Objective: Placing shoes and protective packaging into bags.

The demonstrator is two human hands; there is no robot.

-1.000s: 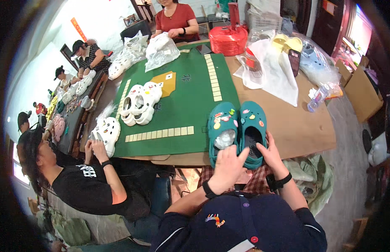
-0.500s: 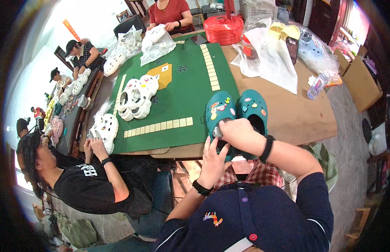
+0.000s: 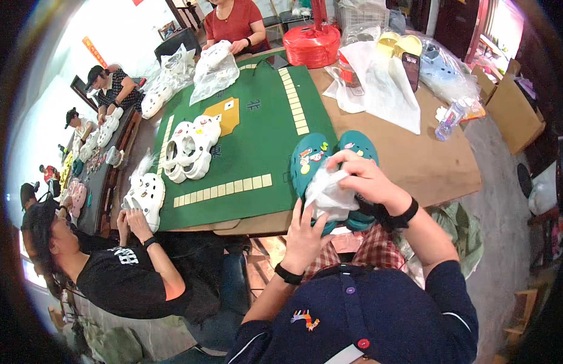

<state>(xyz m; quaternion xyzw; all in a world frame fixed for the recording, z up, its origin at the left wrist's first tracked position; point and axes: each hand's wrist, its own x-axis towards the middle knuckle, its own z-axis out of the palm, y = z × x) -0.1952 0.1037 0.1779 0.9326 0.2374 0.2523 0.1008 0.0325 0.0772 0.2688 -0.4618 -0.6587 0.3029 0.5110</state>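
Note:
Two teal clogs [image 3: 305, 161] with colourful charms stand side by side at the table's near edge. My left hand [image 3: 302, 242] grips the left clog near its heel, its fingers curled against the side. Over that clog's opening, my right hand [image 3: 371, 179] pinches a crumpled white sheet of thin wrapping [image 3: 328, 197]. The wrapping covers most of the opening, so whether part of it is still inside is hidden. The right clog [image 3: 361, 142] lies partly behind my right hand.
White clogs [image 3: 190, 151] sit on the green mat [image 3: 251, 158], with rows of pale tiles [image 3: 224, 190]. At left, a co-worker [image 3: 130, 267] handles a white clog [image 3: 149, 197]. Farther right are a white sheet [image 3: 390, 100], a phone [image 3: 410, 71] and a bottle [image 3: 451, 121].
My right hand has come up out of the left clog, and the crumpled white wrapping now shows in it. My left hand stays at the heel. The view has shifted slightly.

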